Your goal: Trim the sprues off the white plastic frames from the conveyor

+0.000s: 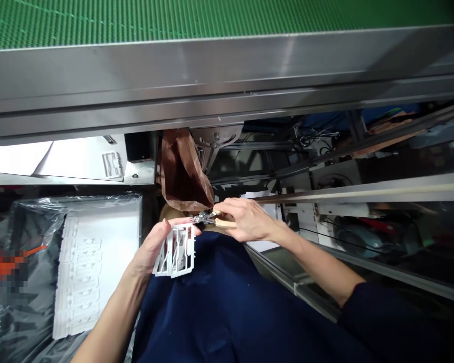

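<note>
My left hand (151, 247) grips a white moulded plastic runner frame (176, 252) with several small parts still attached to it. My right hand (245, 219) closes around the light wooden handles of small metal cutting pliers (202, 218). The pliers' jaws point left, just above the frame's top edge and close to my left fingers. A brown paper bag (183, 174) hangs directly beyond both hands, almost touching the pliers. My navy shirt (212, 302) fills the space below them.
To the left, a white moulded plastic sheet (81, 272) lies on black plastic wrap (26, 237). Overhead run a green mesh conveyor belt (174, 20) and its stainless steel frame (212, 75). To the right, a long metal rail (363, 191) crosses in front of machinery.
</note>
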A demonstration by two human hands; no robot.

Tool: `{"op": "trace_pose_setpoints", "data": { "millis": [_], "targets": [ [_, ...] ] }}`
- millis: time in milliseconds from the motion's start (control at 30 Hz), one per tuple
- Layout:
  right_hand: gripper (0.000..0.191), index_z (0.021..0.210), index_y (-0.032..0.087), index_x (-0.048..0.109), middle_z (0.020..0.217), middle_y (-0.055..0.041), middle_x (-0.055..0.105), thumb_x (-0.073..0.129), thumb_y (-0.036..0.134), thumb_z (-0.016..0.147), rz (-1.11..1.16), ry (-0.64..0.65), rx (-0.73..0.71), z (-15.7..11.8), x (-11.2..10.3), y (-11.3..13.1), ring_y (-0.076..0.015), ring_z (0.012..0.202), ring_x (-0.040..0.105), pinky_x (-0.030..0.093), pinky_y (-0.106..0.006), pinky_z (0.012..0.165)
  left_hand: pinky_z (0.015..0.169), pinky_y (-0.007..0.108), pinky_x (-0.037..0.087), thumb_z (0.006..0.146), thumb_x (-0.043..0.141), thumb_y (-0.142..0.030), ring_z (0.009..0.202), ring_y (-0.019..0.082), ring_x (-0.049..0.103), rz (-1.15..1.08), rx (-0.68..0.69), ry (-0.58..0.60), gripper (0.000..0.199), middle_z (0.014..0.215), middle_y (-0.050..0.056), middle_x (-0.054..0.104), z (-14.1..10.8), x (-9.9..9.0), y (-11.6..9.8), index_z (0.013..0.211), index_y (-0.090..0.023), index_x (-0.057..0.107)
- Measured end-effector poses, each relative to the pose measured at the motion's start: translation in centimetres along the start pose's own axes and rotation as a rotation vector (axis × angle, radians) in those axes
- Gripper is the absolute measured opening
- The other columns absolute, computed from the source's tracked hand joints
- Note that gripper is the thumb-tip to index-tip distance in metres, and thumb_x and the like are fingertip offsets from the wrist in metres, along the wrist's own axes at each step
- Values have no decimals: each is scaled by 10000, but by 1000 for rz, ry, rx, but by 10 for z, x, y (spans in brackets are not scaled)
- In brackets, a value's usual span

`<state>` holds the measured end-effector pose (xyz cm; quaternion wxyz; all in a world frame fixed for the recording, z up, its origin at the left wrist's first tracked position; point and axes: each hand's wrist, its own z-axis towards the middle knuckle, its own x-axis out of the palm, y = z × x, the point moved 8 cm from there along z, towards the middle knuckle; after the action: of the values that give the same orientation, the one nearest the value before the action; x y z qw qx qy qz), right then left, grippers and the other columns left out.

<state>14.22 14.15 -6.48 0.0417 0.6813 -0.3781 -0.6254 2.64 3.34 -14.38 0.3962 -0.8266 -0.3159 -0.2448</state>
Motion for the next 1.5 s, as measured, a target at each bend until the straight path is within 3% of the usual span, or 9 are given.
{"op": "trace_pose_setpoints", "data": {
  "millis": [300,633,867,967,1067,1167,1333,1400,1500],
  "targets": [
    [258,989,206,564,801,-20,581,507,348,782,-162,155,-110,5,-6,7,-139,680,503,198,-254,539,503,223,513,691,689,-516,626,188,638,38,-88,107,573,907,139,699,-2,9,3,1090,-108,637],
    [216,946,221,573,828,-4,623,525,327,764,-127,161,-124,3,-6,5,-124,659,520,171,-243,514,542,216,518,670,713,-507,651,192,650,69,-96,138,565,897,153,705,0,9,4,1057,-99,655],
    [108,824,216,574,741,13,613,519,260,742,-113,128,-144,5,-10,9,-101,580,467,142,-243,496,524,197,517,692,706,-485,636,181,652,69,-85,169,544,896,154,707,-1,11,2,1064,-92,651],
    [107,799,205,580,712,15,599,538,208,700,-55,132,-123,5,-8,7,-91,562,435,149,-238,501,533,206,523,688,710,-482,650,189,654,53,-88,166,532,891,152,707,-1,10,4,1051,-96,657],
    [88,777,182,583,658,30,564,555,219,702,148,154,-63,8,1,1,-75,554,405,213,-208,516,505,222,523,692,700,-492,620,190,645,28,-65,174,524,881,143,705,0,10,3,1035,-98,661],
    [160,809,158,592,669,29,550,544,304,764,420,93,80,15,12,-12,-72,583,427,291,-187,562,532,246,537,712,687,-475,643,204,652,-18,-19,97,501,873,136,704,2,3,1,1031,-90,656],
    [294,835,165,566,740,13,579,560,450,764,519,-22,374,39,42,-34,-103,657,498,348,-210,597,497,285,546,763,658,-368,559,187,646,-325,-19,-246,352,833,83,710,6,-32,9,1020,-129,644],
    [326,835,175,539,758,9,588,572,487,749,546,-16,381,57,55,-24,-112,671,515,370,-224,613,483,285,541,792,620,-349,541,180,642,-439,10,-367,305,798,66,707,6,-50,14,1015,-141,636],
    [309,807,179,503,761,6,586,603,461,729,675,61,314,87,81,9,-118,678,524,399,-235,616,512,263,540,800,595,-350,586,170,652,-513,151,-481,263,792,32,702,3,-79,8,996,-178,628]
  ]
}}
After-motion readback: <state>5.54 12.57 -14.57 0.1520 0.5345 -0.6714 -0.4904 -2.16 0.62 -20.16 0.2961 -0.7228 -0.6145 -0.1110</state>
